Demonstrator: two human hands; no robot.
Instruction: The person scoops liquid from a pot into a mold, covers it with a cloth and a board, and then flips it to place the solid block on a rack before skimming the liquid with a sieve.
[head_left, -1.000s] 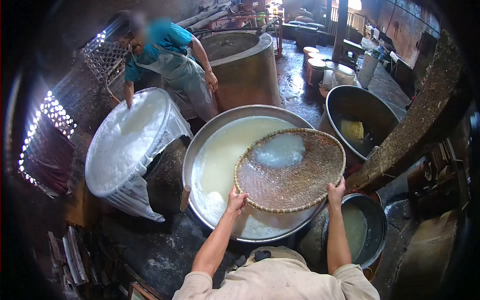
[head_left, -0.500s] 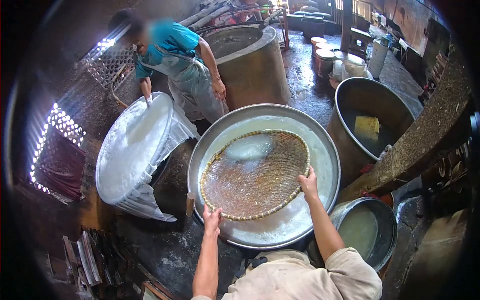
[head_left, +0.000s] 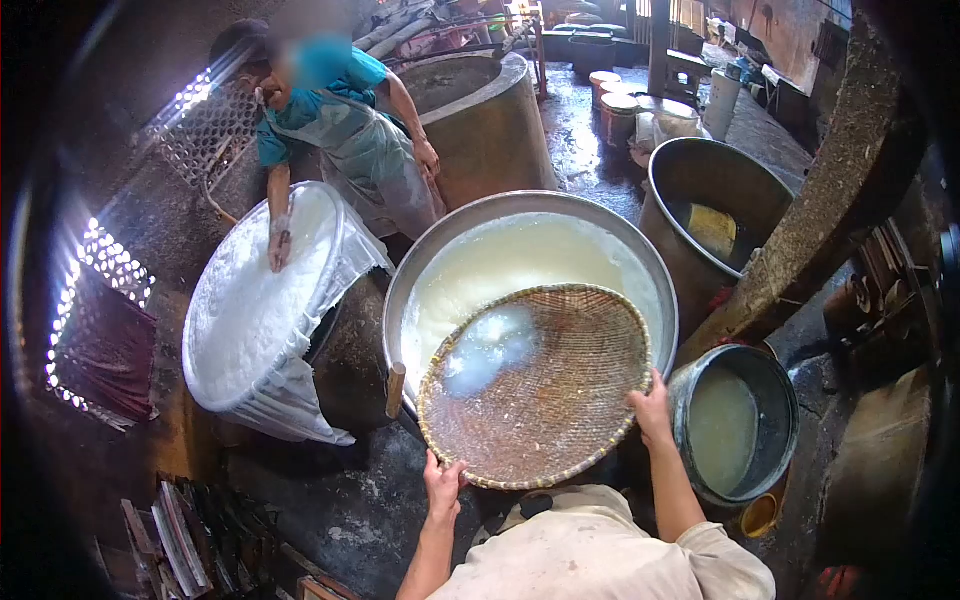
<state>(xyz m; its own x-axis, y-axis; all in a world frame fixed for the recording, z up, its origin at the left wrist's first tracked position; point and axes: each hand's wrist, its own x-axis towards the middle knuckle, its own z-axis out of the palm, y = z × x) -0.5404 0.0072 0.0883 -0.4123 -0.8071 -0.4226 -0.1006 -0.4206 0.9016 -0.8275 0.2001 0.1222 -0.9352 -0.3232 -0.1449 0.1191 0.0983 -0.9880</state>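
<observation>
Both my hands hold a round woven bamboo tray point(head_left: 560, 390) by its bound rim. My left hand point(head_left: 443, 487) grips the near left edge, and my right hand point(head_left: 652, 408) grips the right edge. A pale, wet patch of liquid lies at the tray's far left, with small bits scattered over the weave. Under and beyond the tray stands a wide metal vat point(head_left: 470, 205) of milky, yellowish liquid. The tray covers the vat's near part and overhangs its front rim.
To the left, a co-worker point(head_left: 345, 150) reaches over a cloth-lined round container point(head_left: 230, 360) of white material. A wooden handle point(head_left: 396, 390) sticks up beside the vat. Right are a metal tub point(head_left: 665, 215), a bucket of cloudy liquid point(head_left: 790, 410) and a slanted post point(head_left: 850, 180).
The tray has come nearer to me and slightly right, uncovering the vat's far liquid. Both hands keep their grip. The co-worker's hand has moved down over the white material.
</observation>
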